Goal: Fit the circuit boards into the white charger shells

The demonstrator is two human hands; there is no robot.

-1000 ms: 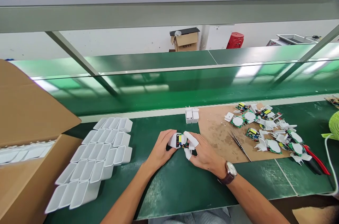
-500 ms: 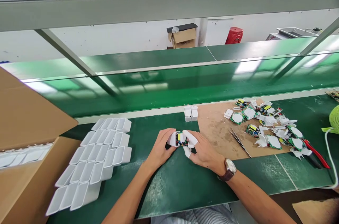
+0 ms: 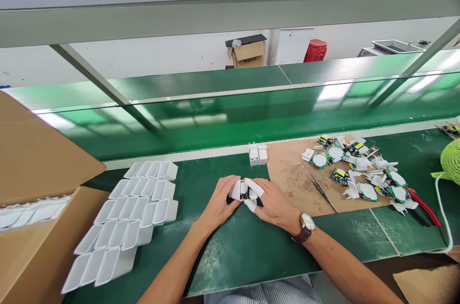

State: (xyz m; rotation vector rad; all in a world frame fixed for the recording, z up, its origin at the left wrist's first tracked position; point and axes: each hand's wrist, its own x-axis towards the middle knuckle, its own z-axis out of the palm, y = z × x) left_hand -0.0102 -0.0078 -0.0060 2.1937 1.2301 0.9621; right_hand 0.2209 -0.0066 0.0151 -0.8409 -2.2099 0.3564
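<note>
My left hand (image 3: pixel 223 198) is closed around a white plastic housing (image 3: pixel 235 190), its open end turned to the right. My right hand (image 3: pixel 275 202), with white covers on thumb and forefinger, grips a small circuit board assembly (image 3: pixel 245 192) at the mouth of that housing. Part of the board shows between the two hands; the rest is hidden inside the housing and behind fingers. Both hands are just above the green table (image 3: pixel 247 256). To their left stand rows of open white housings (image 3: pixel 122 227). Beyond the hands are two small white pieces (image 3: pixel 258 154) side by side.
On a brown sheet (image 3: pixel 287 189) at right lie tweezers (image 3: pixel 323 193) and a pile of circuit boards (image 3: pixel 368 191). Red-handled pliers (image 3: pixel 426 208) rest beside them, near a green coil (image 3: pixel 451 163). A cardboard box (image 3: pixel 43 256) stands at far left. A metal rail (image 3: pixel 230 7) crosses above.
My right hand has moved slightly left, closer to my left hand. Less of the circuit board shows now, as it sits deeper in the white housing. The camera view has shifted a little.
</note>
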